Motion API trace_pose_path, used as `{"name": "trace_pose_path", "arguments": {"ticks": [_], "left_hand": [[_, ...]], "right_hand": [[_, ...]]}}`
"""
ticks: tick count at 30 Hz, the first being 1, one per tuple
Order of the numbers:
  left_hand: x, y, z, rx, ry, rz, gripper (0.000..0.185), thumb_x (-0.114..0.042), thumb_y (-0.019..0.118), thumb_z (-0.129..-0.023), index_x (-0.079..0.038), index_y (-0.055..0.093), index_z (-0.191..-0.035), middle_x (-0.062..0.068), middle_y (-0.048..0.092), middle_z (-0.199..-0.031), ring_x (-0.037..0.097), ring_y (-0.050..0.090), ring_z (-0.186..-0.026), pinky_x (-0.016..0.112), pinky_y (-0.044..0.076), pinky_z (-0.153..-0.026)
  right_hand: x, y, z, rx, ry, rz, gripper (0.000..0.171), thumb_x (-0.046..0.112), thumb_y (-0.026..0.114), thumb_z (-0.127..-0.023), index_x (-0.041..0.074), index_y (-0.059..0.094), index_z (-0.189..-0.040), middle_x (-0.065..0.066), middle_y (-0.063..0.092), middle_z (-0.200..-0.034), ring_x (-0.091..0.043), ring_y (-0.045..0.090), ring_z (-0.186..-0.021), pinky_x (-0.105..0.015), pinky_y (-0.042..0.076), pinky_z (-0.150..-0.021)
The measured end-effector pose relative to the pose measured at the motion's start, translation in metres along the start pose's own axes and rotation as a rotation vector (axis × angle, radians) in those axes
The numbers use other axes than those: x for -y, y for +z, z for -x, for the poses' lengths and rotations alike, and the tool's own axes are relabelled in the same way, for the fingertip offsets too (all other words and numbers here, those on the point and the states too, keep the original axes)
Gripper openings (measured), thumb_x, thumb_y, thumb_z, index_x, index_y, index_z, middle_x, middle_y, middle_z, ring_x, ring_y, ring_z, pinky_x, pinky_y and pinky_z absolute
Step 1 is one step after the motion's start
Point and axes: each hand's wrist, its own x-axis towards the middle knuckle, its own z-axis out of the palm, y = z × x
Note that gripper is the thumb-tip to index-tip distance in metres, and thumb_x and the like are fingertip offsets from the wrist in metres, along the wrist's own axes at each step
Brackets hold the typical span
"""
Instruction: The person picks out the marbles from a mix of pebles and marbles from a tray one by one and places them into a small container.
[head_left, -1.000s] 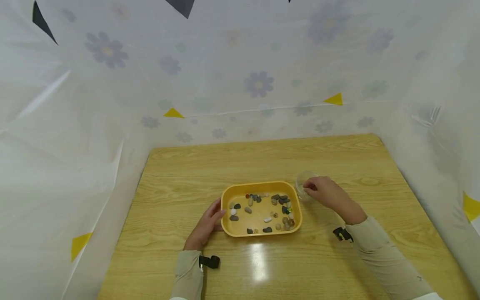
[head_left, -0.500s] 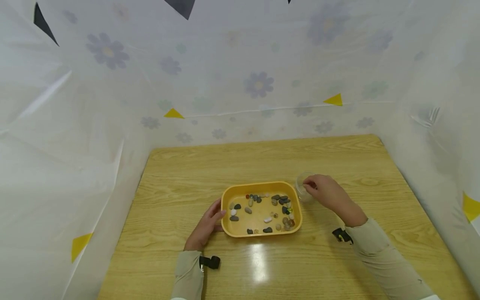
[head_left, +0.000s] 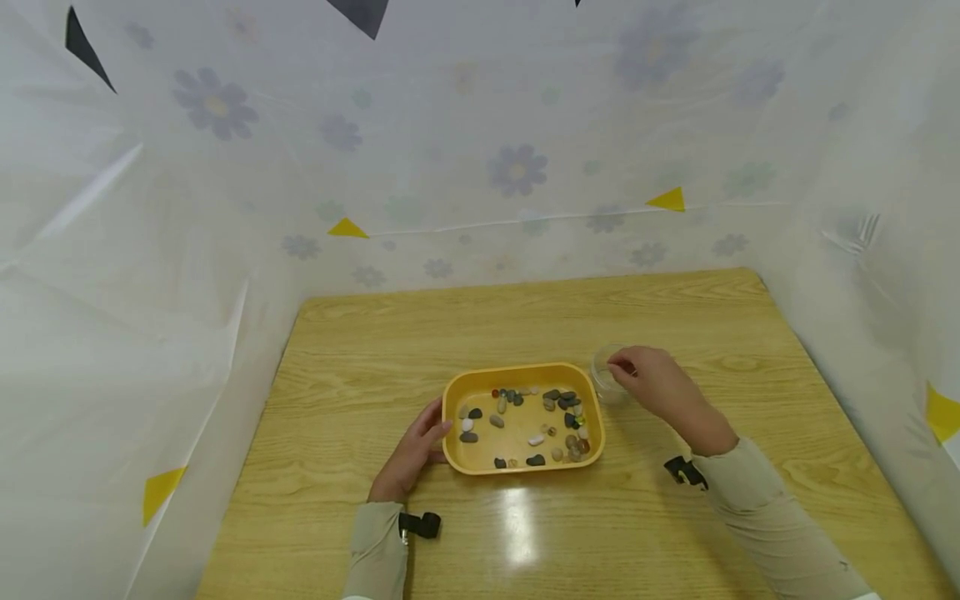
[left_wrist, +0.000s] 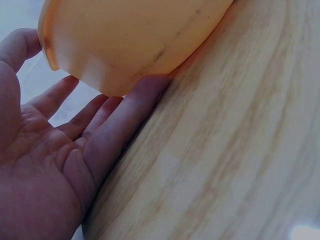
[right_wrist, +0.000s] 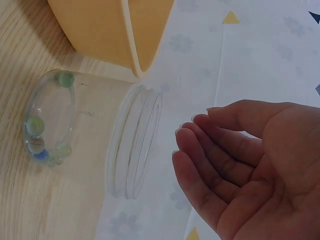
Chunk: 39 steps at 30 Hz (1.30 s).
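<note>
Head, change: right hand (head_left: 656,385) has lifted slightly at the jar (head_left: 607,379) mouth over the last second; fingers loosely bent, nothing seen in them. Left hand (head_left: 415,452) unmoved, fingers straight against the tray (head_left: 448,417) left end. I read it as a marble just let go into the jar.
Head, room: tray sits mid-surface (head_left: 360,367); stones (head_left: 536,421) scattered inside; jar just off its right far corner. Bare wood all round, curtain walls close on three sides.
Left wrist: open palm (left_wrist: 45,150), fingertips under the tray's curved wall (left_wrist: 130,40); surface clear to the right.
Right wrist: hand (right_wrist: 240,160) open, empty, beside the jar rim (right_wrist: 132,142); marbles (right_wrist: 42,135) on the jar floor; tray corner (right_wrist: 125,30) near the jar.
</note>
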Motion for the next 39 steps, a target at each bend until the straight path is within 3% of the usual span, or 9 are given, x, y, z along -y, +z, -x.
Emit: {"name": "trace_pose_path", "arguments": {"ticks": [8,20,27,31,34,39], "left_hand": [[0.001,0.000,-0.001,-0.004,0.000,-0.001,0.053,-0.021,0.047,-0.099,-0.017,0.026,-0.147,0.011,0.028,-0.148,0.036,0.051,-0.113,0.047,0.053,-0.078],[0.002,0.000,-0.002,-0.001,0.004,0.005,0.054,-0.021,0.047,-0.099,-0.017,0.025,-0.148,0.011,0.026,-0.149,0.037,0.050,-0.114,0.047,0.054,-0.077],[0.002,0.001,-0.002,0.012,0.011,0.010,0.054,-0.020,0.046,-0.099,-0.016,0.024,-0.148,0.012,0.026,-0.149,0.039,0.050,-0.114,0.048,0.054,-0.077],[0.002,0.001,-0.003,0.019,0.021,0.014,0.054,-0.019,0.046,-0.099,-0.015,0.024,-0.148,0.013,0.027,-0.148,0.039,0.049,-0.114,0.048,0.053,-0.077],[0.002,0.001,-0.003,0.019,0.020,0.012,0.053,-0.020,0.047,-0.099,-0.015,0.025,-0.147,0.013,0.028,-0.148,0.039,0.050,-0.114,0.049,0.053,-0.077],[0.003,-0.001,-0.003,0.017,0.018,0.010,0.054,-0.019,0.046,-0.099,-0.015,0.024,-0.148,0.012,0.027,-0.149,0.038,0.050,-0.114,0.049,0.053,-0.078]], "right_hand": [[0.011,0.020,-0.001,0.032,-0.057,-0.025,0.013,0.015,0.059,-0.092,0.006,0.069,-0.094,0.002,0.061,-0.081,-0.011,0.054,-0.070,-0.031,0.048,-0.061],[0.027,0.049,-0.001,0.162,-0.200,0.049,0.010,0.006,0.064,-0.086,0.002,0.070,-0.093,-0.002,0.065,-0.085,-0.011,0.056,-0.074,-0.029,0.051,-0.064],[0.030,0.058,-0.003,0.190,-0.226,0.149,0.009,0.002,0.061,-0.086,0.006,0.069,-0.083,0.003,0.060,-0.072,-0.007,0.047,-0.061,-0.023,0.042,-0.054],[0.035,0.064,-0.001,0.143,-0.273,0.314,0.016,0.000,0.062,-0.084,0.010,0.062,-0.072,0.003,0.052,-0.063,-0.009,0.040,-0.055,-0.021,0.034,-0.048],[0.040,0.071,0.002,0.071,-0.308,0.457,0.020,0.001,0.065,-0.082,0.012,0.057,-0.068,0.000,0.051,-0.063,-0.010,0.042,-0.053,-0.022,0.037,-0.045],[0.049,0.084,0.002,0.057,-0.213,0.512,0.019,0.002,0.070,-0.079,0.011,0.058,-0.068,-0.002,0.054,-0.066,-0.014,0.049,-0.054,-0.028,0.044,-0.042]]}}
